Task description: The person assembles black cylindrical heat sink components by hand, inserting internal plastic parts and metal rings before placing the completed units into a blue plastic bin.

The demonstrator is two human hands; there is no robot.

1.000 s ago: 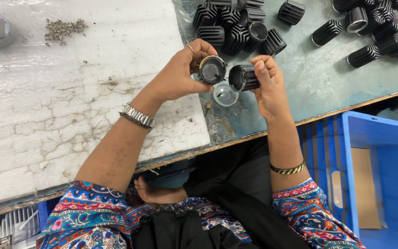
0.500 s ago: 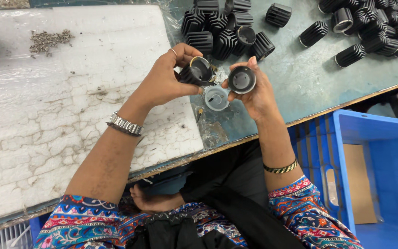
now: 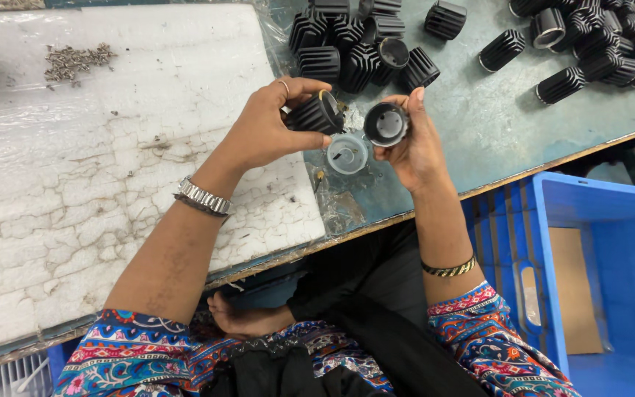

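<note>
My left hand [image 3: 266, 129] grips a black ribbed cylindrical housing [image 3: 316, 114], its open end turned to the right. My right hand [image 3: 413, 143] holds a second black ribbed housing [image 3: 386, 123] with its round opening facing up toward me. The two parts sit close together above the bench, a small gap between them. Just below them a small clear round cap [image 3: 348, 153] lies on the grey-green bench top [image 3: 479, 125]. A metal watch band is on my left wrist, a bangle on my right forearm.
A cluster of black ribbed housings [image 3: 365, 48] lies just beyond my hands, a bigger heap [image 3: 597, 44] at the far right. A cracked white foam sheet [image 3: 112, 169] covers the left bench, with a pile of small screws [image 3: 75, 60]. A blue plastic crate [image 3: 597, 279] stands lower right.
Both hands have stayed together over the bench while turning the housings; the right one's opening now faces up more squarely. The view has shifted slightly.
</note>
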